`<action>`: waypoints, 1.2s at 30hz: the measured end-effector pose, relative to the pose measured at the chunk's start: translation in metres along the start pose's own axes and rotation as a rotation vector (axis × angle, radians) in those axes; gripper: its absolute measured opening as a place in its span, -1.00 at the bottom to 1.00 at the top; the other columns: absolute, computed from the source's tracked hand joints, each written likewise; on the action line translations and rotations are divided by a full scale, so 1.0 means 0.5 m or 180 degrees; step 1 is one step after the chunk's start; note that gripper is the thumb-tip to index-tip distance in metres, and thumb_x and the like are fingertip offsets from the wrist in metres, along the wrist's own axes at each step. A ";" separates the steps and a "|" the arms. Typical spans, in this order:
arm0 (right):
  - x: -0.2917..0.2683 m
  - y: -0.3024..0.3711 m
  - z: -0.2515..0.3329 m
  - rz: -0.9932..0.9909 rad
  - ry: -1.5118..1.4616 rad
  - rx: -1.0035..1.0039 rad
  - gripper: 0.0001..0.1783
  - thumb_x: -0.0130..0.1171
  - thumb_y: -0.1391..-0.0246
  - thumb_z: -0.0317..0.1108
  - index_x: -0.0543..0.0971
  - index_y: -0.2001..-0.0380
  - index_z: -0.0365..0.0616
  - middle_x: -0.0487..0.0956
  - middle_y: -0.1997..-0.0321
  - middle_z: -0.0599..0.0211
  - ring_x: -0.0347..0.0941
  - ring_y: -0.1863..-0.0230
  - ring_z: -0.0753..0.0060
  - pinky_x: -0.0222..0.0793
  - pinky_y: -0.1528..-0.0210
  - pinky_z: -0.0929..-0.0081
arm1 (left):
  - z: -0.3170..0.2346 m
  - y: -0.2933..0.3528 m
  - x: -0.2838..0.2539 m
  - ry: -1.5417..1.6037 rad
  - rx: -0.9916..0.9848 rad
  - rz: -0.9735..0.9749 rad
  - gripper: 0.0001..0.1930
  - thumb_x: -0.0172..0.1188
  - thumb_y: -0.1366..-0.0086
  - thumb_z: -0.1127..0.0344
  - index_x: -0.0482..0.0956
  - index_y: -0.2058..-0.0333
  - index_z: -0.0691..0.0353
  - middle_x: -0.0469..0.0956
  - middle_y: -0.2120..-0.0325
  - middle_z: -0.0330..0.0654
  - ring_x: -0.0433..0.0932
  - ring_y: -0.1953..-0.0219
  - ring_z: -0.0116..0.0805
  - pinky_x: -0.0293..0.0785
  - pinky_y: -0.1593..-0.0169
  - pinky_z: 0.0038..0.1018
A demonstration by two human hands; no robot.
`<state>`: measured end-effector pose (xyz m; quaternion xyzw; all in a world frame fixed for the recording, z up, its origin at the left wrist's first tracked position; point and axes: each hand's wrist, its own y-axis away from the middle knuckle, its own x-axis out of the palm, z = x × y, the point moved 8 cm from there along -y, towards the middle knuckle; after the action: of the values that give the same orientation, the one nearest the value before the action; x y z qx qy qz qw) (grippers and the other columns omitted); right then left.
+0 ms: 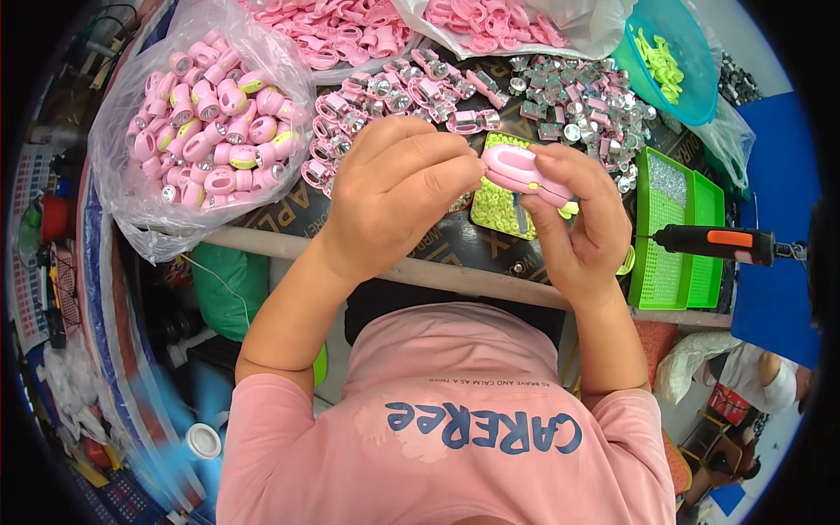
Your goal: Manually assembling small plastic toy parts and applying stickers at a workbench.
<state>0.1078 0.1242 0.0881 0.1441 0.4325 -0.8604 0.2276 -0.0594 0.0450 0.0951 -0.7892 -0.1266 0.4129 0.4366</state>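
A small pink flashlight (pixel 514 164) with a looped handle and a yellow-green button is gripped between the thumb and fingers of my right hand (pixel 588 223). Close to its left end, the fingers of my left hand (pixel 398 192) are pinched together; whatever they hold, if anything, is hidden. Below the flashlight lies a yellow-green tray (pixel 505 233) of small yellow-green parts, partly covered by my right hand. Beyond my left hand spreads a pile of pink half-shells (pixel 420 92) fitted with silver reflectors.
At left, a clear plastic bag (pixel 109 162) bulges with pink flashlights (pixel 236 127). Silver reflector parts (pixel 577 109) lie at back right. A teal bowl (pixel 707 74), green baskets (pixel 661 293) and a hanging electric screwdriver (pixel 722 242) are at right. Bagged pink shells (pixel 341 31) fill the back.
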 end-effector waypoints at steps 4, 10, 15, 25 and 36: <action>-0.017 -0.006 0.002 0.0199 0.0100 -0.0163 -0.57 0.38 -0.08 -0.60 0.55 -0.04 -0.29 0.63 -0.07 -0.04 0.57 -0.10 0.10 0.46 -0.15 0.27 | -0.001 -0.005 -0.002 0.0075 0.0042 -0.0224 -0.58 0.54 -0.03 0.44 0.59 0.12 0.23 0.69 0.20 -0.10 0.61 0.20 -0.07 0.54 0.09 -0.23; -0.053 -0.042 0.043 0.0096 0.0181 -0.0624 -0.58 0.44 0.02 -0.58 0.60 0.04 -0.26 0.66 0.03 -0.03 0.64 0.08 0.04 0.56 0.07 0.30 | 0.000 -0.066 0.042 0.0935 -0.0242 -0.0039 -0.28 0.52 -0.04 0.36 0.51 -0.22 0.27 0.59 -0.14 0.08 0.57 -0.18 0.02 0.49 -0.24 -0.14; -0.074 -0.020 0.074 0.0002 0.0419 -0.1258 -0.60 0.41 -0.07 -0.52 0.55 0.02 -0.16 0.63 -0.01 -0.02 0.61 0.09 0.06 0.54 0.12 0.30 | -0.037 -0.095 0.035 0.1352 0.0369 -0.0267 -0.51 0.43 -0.12 0.47 0.63 -0.08 0.29 0.68 0.00 0.05 0.68 -0.04 0.01 0.61 -0.12 -0.21; -0.072 -0.029 0.045 -0.0126 0.0212 -0.0818 -0.57 0.41 -0.09 -0.53 0.52 -0.03 -0.20 0.61 -0.01 -0.05 0.60 0.06 0.06 0.55 0.06 0.30 | -0.019 -0.102 0.047 0.1462 0.0126 -0.0308 -0.51 0.41 -0.12 0.49 0.64 -0.08 0.27 0.67 -0.02 0.03 0.69 -0.03 -0.04 0.61 -0.10 -0.21; -0.092 -0.040 0.014 -0.0296 -0.0016 -0.0414 -0.57 0.41 -0.09 -0.54 0.55 -0.03 -0.25 0.63 -0.05 -0.05 0.60 -0.03 0.11 0.52 -0.07 0.30 | -0.003 -0.103 0.046 0.1557 -0.0374 -0.0594 -0.54 0.40 -0.17 0.56 0.55 -0.06 0.23 0.69 0.05 0.04 0.69 -0.02 -0.04 0.61 -0.09 -0.26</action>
<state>0.1364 0.1414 0.1260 0.1066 0.4931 -0.8405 0.1974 -0.0357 0.0874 0.1240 -0.8744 -0.1134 0.1598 0.4438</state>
